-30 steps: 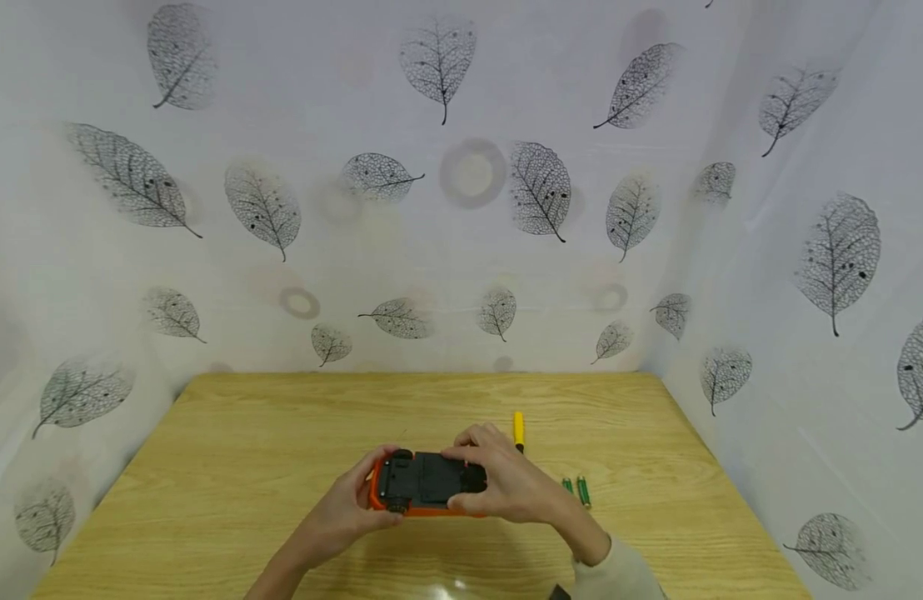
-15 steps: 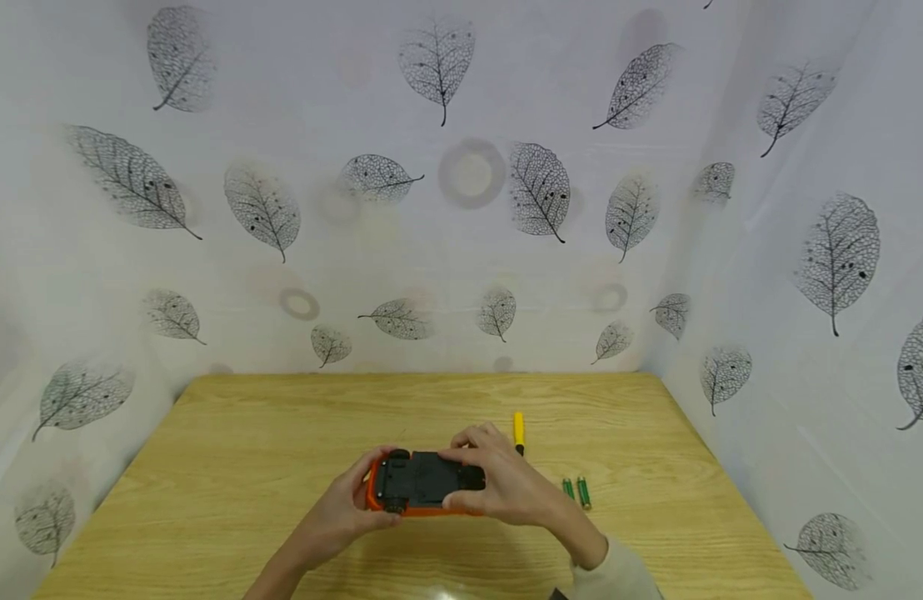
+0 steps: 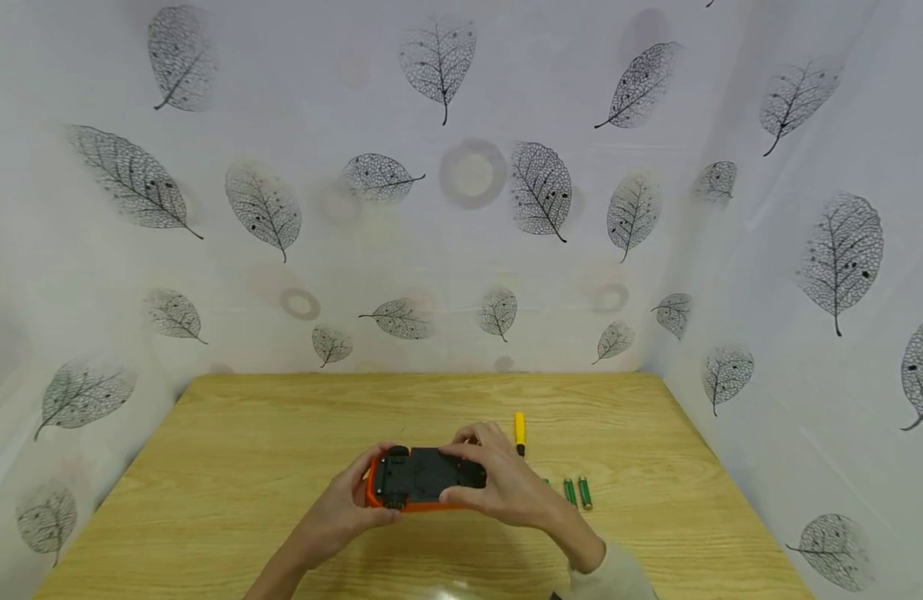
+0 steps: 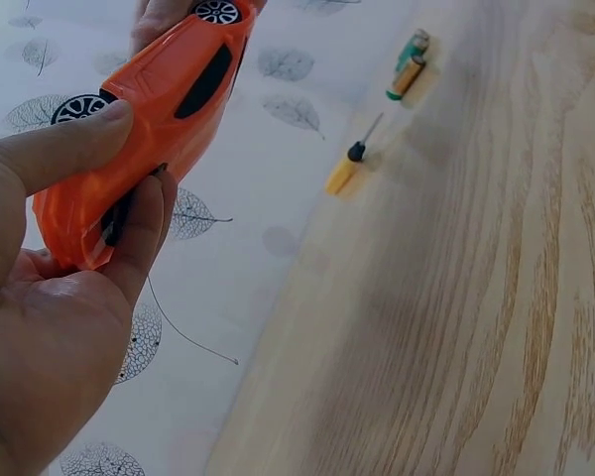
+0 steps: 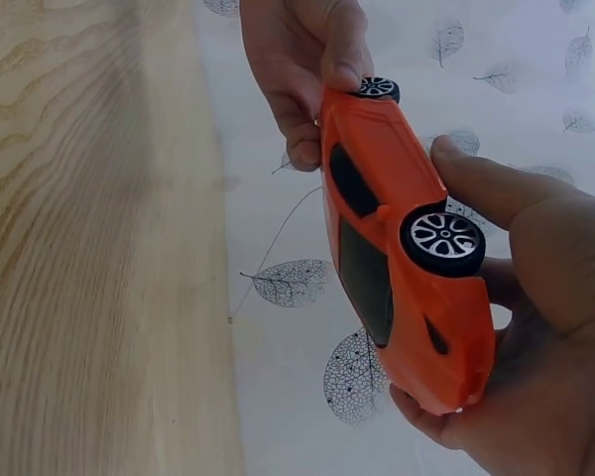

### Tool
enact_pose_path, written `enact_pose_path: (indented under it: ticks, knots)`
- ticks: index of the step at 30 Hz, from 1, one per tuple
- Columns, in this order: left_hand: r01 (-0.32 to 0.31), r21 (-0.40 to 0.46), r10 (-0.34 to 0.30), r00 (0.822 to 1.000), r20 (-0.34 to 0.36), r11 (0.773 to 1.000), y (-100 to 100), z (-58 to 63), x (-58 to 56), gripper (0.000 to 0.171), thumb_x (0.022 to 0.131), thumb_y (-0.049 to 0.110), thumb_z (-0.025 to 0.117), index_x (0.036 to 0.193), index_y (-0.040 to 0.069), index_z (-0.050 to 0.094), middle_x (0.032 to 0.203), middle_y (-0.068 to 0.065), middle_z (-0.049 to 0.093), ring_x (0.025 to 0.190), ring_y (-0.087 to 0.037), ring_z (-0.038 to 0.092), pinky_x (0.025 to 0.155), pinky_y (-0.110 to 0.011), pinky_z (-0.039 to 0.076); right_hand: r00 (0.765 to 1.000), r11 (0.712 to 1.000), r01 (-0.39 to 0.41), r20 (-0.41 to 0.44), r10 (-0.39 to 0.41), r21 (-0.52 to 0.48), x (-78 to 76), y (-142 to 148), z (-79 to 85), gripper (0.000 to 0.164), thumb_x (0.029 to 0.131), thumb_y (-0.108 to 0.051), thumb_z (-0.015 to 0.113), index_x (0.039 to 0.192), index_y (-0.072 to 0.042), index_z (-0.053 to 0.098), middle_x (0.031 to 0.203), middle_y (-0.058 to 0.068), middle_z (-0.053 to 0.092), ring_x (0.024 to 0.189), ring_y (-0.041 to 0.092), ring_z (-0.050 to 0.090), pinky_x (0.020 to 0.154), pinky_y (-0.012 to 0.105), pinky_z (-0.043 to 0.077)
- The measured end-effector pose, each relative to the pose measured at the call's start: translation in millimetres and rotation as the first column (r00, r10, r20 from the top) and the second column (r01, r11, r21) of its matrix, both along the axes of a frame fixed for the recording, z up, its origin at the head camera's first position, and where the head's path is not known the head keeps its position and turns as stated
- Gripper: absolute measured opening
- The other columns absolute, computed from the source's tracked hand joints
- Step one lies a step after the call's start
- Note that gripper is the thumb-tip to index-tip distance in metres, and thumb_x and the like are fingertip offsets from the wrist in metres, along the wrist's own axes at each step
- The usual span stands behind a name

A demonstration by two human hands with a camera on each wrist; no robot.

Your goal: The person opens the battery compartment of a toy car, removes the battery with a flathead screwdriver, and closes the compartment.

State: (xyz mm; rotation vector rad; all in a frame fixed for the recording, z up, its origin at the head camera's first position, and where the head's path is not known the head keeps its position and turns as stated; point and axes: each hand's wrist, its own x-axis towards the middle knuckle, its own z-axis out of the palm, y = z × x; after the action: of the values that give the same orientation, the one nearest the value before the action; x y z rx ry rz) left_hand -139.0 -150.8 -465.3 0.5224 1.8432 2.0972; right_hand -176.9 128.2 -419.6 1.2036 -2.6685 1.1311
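Observation:
An orange toy car (image 3: 424,477) is held upside down above the table, its black underside facing up in the head view. My left hand (image 3: 344,507) grips one end, thumb by a wheel on the near side and fingers round the far side. The other end is held by my right hand (image 3: 501,483), its thumb lying over the underside and partly hiding it. In the right wrist view the orange body (image 5: 387,169) shows dark windows and a spoked wheel (image 5: 444,238). A thin dark wire (image 4: 193,335) trails beneath the car in the left wrist view.
A screwdriver (image 3: 519,429) with a yellow handle lies behind my right hand. Green batteries (image 3: 585,492) lie on the wooden table (image 3: 281,425) to the right, one partly hidden by my wrist. A leaf-patterned white cloth (image 3: 461,250) hangs behind and at the sides.
The car has tilted and shifted slightly away. My right hand and its thumb have slid a little left along the underside, and part of another green battery now shows beside my wrist.

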Motion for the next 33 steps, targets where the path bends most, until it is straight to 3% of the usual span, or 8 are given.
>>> enact_pose_path:
  ticks: [5,10,21,33]
  knots:
    - [-0.016,-0.012,0.016,1.000,0.010,1.000,0,2.8,0.1,0.094,0.088,-0.004,0.078,0.161,-0.004,0.018,0.160,-0.039,0.020,0.129,-0.023,0.059,0.095,-0.036,0.059,0.997,0.995,0.032,0.070,-0.026,-0.095,2.5,3,0.0,0.042,0.097,-0.033,0.075,0.134,-0.013,0.069,0.135,0.004,0.054,0.123,0.024,0.045,0.097,0.048,0.047]
    - [-0.022,-0.012,0.022,1.000,0.010,1.000,0,4.0,0.0,0.093,0.088,-0.007,0.076,0.160,-0.004,0.018,0.160,-0.039,0.019,0.130,-0.024,0.058,0.095,-0.035,0.058,0.995,0.985,0.064,0.086,-0.051,-0.160,0.3,5,-6.0,0.029,0.100,-0.027,0.071,0.126,-0.014,0.072,0.134,0.006,0.056,0.124,0.029,0.052,0.100,0.051,0.050]
    - [-0.009,0.010,0.009,1.000,0.004,1.000,2,1.6,-0.1,0.093,0.089,-0.006,0.077,0.160,-0.004,0.017,0.161,-0.039,0.016,0.129,-0.016,0.058,0.096,-0.034,0.058,0.987,0.984,0.096,0.141,-0.074,-0.154,-1.6,4,-10.5,0.028,0.098,-0.026,0.075,0.122,-0.013,0.074,0.131,0.005,0.058,0.120,0.029,0.055,0.098,0.045,0.052]
    - [-0.001,0.068,0.003,1.000,-0.024,0.998,6,-1.8,0.4,0.092,0.089,-0.005,0.077,0.159,-0.007,0.017,0.160,-0.039,0.016,0.129,-0.008,0.057,0.096,-0.033,0.058,0.976,0.986,0.109,0.201,-0.082,-0.124,-2.2,6,-2.3,0.029,0.094,-0.023,0.078,0.119,-0.009,0.076,0.129,0.004,0.057,0.117,0.027,0.053,0.092,0.036,0.052]
